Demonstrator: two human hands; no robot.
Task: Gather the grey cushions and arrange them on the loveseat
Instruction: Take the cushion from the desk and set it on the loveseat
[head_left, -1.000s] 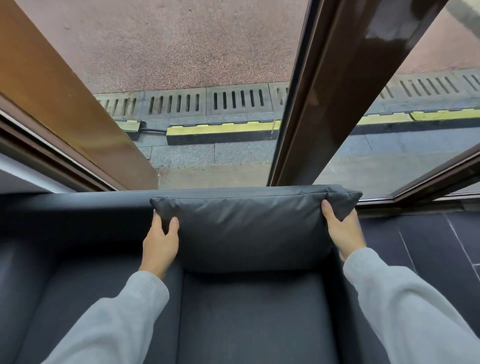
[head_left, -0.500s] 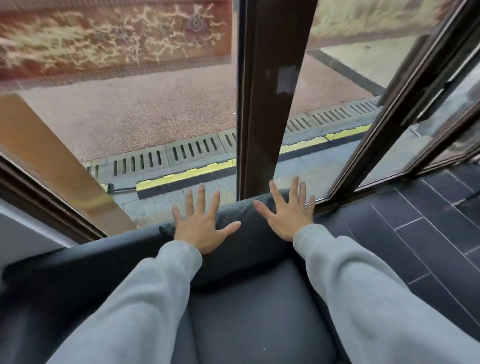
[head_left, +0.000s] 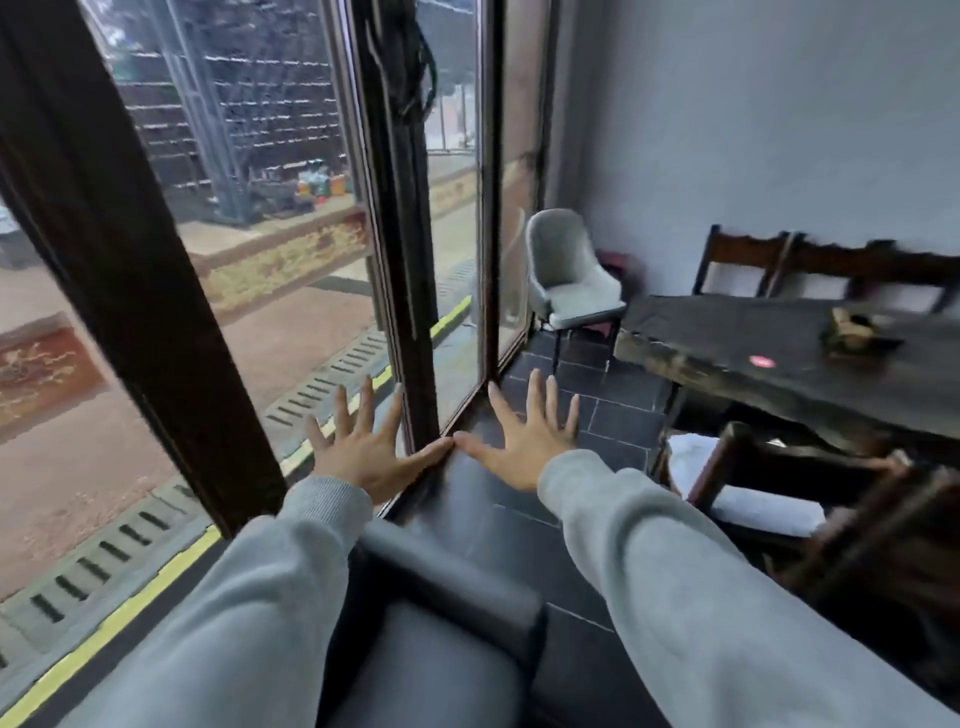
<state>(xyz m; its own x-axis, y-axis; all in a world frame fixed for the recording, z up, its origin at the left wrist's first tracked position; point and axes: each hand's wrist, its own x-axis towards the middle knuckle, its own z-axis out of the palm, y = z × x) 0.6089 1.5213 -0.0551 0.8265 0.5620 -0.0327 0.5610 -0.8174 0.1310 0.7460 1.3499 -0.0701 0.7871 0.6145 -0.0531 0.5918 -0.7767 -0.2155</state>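
The dark grey loveseat (head_left: 447, 587) fills the bottom middle of the head view; only its right arm and part of the seat show between my sleeves. No grey cushion is visible in this frame. My left hand (head_left: 366, 449) is raised in the air with fingers spread, in front of the window frame, holding nothing. My right hand (head_left: 524, 439) is beside it, thumbs nearly touching, fingers also spread and empty, over the dark tiled floor.
Tall glass windows with dark frames (head_left: 400, 218) run along the left. A pale grey chair (head_left: 571, 280) stands in the far corner. A long dark wooden table (head_left: 779, 358) and dark wooden chairs (head_left: 769, 483) with white seat pads stand at the right.
Both hands let go of the cushion on the loveseat back and lifted off it, fingers spread. My view swung up and to the right, so the cushion has left the frame.
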